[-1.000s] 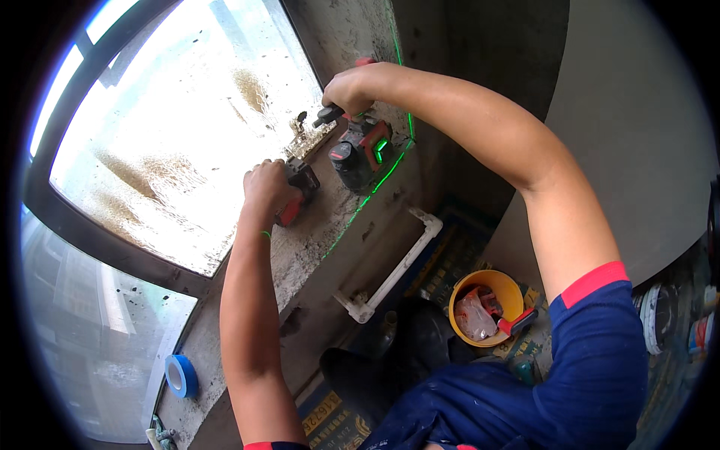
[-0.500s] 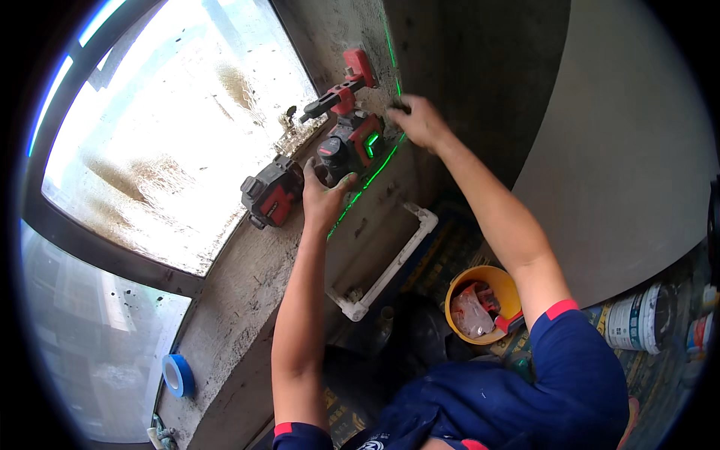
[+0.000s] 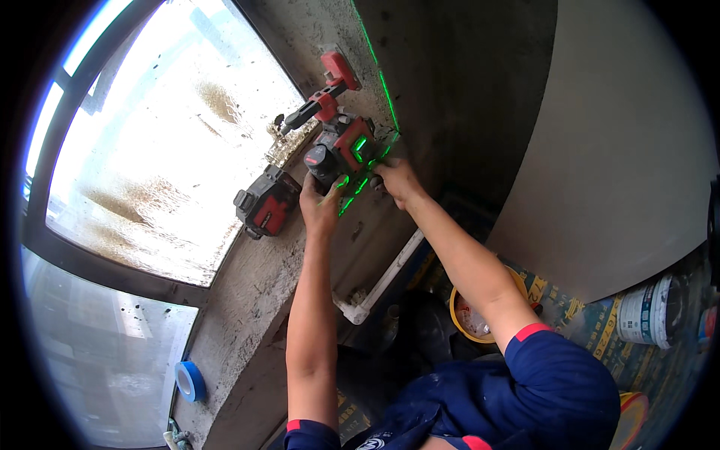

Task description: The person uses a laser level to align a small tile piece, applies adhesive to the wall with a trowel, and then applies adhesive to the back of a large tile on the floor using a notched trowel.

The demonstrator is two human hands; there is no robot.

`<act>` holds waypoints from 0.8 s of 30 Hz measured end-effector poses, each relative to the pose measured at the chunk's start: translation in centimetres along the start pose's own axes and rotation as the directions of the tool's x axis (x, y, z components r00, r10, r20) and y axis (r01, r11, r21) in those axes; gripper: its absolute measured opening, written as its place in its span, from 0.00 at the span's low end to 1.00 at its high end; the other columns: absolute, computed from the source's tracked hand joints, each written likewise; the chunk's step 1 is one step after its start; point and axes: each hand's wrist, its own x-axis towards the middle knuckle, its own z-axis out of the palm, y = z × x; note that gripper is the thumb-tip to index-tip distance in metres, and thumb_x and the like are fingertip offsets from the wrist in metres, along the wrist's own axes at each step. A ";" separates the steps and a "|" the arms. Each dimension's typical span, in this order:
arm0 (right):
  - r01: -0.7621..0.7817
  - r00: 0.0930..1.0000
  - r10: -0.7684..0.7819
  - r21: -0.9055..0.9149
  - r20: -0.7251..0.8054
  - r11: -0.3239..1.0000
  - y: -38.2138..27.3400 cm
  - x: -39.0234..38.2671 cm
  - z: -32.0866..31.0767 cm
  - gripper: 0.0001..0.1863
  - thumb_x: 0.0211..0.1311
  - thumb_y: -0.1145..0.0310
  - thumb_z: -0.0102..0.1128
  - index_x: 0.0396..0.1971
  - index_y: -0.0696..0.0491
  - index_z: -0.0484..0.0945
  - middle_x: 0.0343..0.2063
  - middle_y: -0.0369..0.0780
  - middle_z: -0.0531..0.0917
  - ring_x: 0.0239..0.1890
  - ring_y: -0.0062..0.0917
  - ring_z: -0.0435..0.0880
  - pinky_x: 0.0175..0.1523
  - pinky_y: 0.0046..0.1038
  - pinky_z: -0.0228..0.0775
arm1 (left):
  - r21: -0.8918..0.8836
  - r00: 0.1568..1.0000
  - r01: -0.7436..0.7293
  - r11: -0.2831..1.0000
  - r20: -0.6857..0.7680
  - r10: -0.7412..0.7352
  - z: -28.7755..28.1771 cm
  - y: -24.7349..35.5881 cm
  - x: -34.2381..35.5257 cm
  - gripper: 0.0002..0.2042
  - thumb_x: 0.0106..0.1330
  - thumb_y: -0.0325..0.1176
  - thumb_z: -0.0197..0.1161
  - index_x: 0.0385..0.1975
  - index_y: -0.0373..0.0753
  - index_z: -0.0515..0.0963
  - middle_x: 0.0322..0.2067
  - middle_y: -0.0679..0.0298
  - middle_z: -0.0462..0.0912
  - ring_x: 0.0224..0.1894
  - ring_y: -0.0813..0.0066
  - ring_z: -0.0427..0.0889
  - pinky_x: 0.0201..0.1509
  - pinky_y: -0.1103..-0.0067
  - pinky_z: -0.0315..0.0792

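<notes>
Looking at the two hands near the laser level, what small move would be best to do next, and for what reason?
Probably slide the left thumb slightly back, without nudging the laser level. The left hand is at the level's dark round end, and green light falls on that thumb, so it may be interrupting the green line.

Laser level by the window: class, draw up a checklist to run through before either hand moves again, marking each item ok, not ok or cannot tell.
1. Laser level switched on: ok, its window glows green.
2. Green line unobstructed: not ok, green light falls on the left thumb.
3. Left hand at the laser level: ok, beside its dark cylinder.
4. Right hand empty: cannot tell, something dark shows at its fingertips.
5. Blue tape roll away from both hands: ok.
</notes>
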 end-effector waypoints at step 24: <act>0.068 0.994 -0.068 0.004 -0.082 0.998 0.9 -0.6 0.6 0.07 0.57 0.73 0.57 0.33 0.60 0.79 0.21 0.35 0.78 0.21 0.16 0.74 0.25 0.21 0.63 | 0.157 0.997 -0.056 0.986 -0.040 0.063 0.1 0.0 -0.8 0.17 0.57 0.28 0.67 0.45 0.30 0.74 0.39 0.64 0.82 0.39 0.82 0.77 0.46 0.82 0.70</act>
